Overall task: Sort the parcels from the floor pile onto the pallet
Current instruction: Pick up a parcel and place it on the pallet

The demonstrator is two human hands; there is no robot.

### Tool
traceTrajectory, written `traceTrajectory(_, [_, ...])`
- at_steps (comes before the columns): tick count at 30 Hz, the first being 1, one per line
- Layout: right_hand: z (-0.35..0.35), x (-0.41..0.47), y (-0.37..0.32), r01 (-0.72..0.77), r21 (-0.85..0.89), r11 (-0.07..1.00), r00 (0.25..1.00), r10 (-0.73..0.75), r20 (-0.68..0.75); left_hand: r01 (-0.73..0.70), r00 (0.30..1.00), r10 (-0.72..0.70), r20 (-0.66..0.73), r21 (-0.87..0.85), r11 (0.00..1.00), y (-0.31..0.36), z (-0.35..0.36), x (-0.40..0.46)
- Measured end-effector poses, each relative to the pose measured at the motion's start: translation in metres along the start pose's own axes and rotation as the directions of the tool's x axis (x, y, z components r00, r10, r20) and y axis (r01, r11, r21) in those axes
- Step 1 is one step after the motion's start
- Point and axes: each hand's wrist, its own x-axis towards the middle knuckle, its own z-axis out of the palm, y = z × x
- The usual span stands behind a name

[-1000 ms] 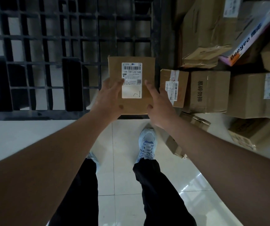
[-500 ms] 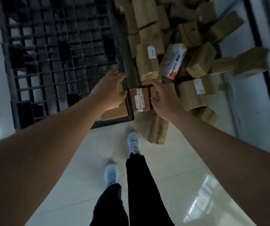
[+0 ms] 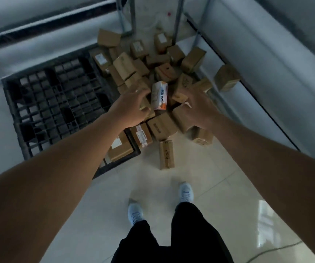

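Both arms stretch forward and down from the bottom corners of the view, converging toward 12 o'clock over the floor pile point(image 3: 152, 73) of brown cardboard parcels.

Left hand point(image 3: 132, 109): back of hand up, fingers loosely curled, hovering at the pile's 9 o'clock edge. Holds nothing as far as I can see, though motion blur hides whether the fingertips touch a box.

Right hand point(image 3: 200, 109): back of hand up, fingers spread and relaxed, over boxes at the pile's 4 o'clock side. No grip visible.

White box with orange print point(image 3: 159, 95) sits tilted on the pile, between the two hands, apart from both.

Black grid pallet point(image 3: 57, 103) lies at 9 o'clock of the pile. One labelled flat parcel point(image 3: 121, 147) rests on the pallet's near right corner, partly under the left forearm. Another taped parcel point(image 3: 142, 137) sits just beside it at 3 o'clock, off the pallet edge. Long narrow box point(image 3: 166, 155) lies alone on the tile floor point(image 3: 209, 196) at 6 o'clock of the pile.

Person's light shoes point(image 3: 186, 192) and dark trousers show at the bottom.
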Motion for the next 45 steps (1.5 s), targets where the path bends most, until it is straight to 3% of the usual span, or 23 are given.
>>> traceTrajectory(6, [-0.049,-0.012,0.076,-0.042,0.006,0.999,0.998,0.041,0.040,-0.013,0.999,0.014,-0.036,0.019,1.000,0.070,0.033,0.034])
traceTrajectory(13, [-0.068,-0.012,0.173,0.012,-0.056,0.998,0.986,-0.002,0.164,0.108,0.994,-0.108,-0.007,-0.029,0.994,0.135,0.105,0.060])
traceTrajectory(22, [-0.057,0.006,0.225,0.049,-0.072,0.996,0.962,-0.027,0.272,0.183,0.983,-0.183,0.001,-0.033,0.983,0.156,0.149,0.068])
traceTrajectory(31, [0.053,0.072,0.250,0.020,0.001,1.000,0.918,-0.019,0.395,0.274,0.956,-0.265,0.127,-0.063,0.960,0.082,0.236,0.121])
traceTrajectory(45, [0.331,0.167,0.356,-0.115,-0.083,0.990,0.770,0.141,0.622,0.405,0.887,-0.386,0.254,-0.023,0.914,-0.111,0.501,0.159])
